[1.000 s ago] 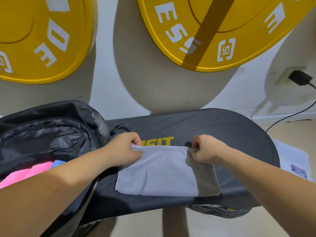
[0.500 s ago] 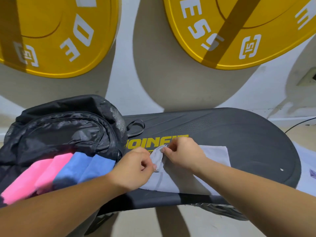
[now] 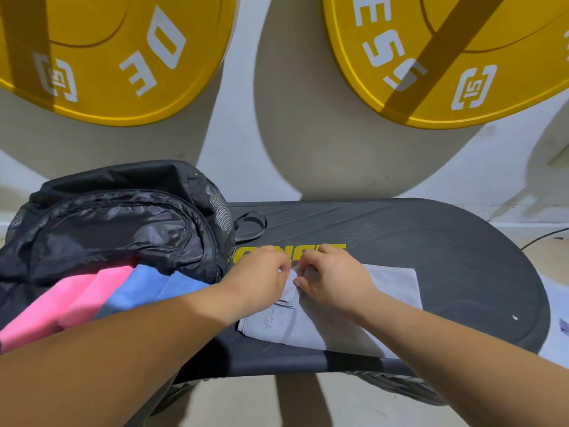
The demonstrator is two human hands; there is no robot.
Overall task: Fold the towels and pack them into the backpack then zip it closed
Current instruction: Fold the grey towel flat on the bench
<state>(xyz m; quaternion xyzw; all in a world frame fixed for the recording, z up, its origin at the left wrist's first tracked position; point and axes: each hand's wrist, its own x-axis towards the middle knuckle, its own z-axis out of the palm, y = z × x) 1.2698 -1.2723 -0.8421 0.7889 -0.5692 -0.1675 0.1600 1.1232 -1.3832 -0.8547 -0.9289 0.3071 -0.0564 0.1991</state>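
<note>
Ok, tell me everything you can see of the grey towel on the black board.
The grey towel is thin, smooth pale cloth with a stitched hem and faint lettering near its near-left corner. It lies mostly flat on the black board, right of the backpack. The left hand and right hand pinch a raised fold at its left part.

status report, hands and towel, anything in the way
Left hand and right hand both pinching the grey towel, mid-fold on the black platform. Backpack open, pink towels and blue towels at its mouth. Nothing blocking the fold.
</note>
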